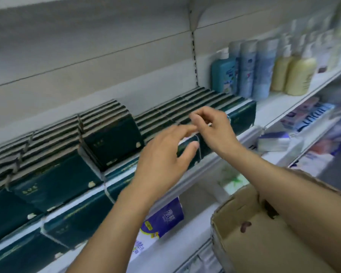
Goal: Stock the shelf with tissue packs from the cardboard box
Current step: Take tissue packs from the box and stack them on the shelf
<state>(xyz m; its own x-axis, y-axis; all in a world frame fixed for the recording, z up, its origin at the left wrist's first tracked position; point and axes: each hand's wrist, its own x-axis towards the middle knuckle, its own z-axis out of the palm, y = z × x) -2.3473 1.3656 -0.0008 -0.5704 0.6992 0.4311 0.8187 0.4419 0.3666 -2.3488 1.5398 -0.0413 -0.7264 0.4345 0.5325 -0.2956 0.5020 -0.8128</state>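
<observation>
Dark green tissue packs (53, 174) fill the white shelf (280, 107) in rows, some stacked two high. My left hand (165, 154) rests on one green pack (187, 152) at the shelf's front edge, thumb against its face and fingers over its top. My right hand (211, 125) hovers just above and behind that pack, fingers curled, with nothing clearly in it. The cardboard box (254, 233) sits at the lower right under my right forearm; its inside is not visible.
Blue and cream bottles (264, 69) stand on the same shelf to the right of the packs. Lower shelves hold purple-and-white tissue packages (161, 219) and other white and blue packs (274, 140). A slotted upright (194, 56) divides the back panel.
</observation>
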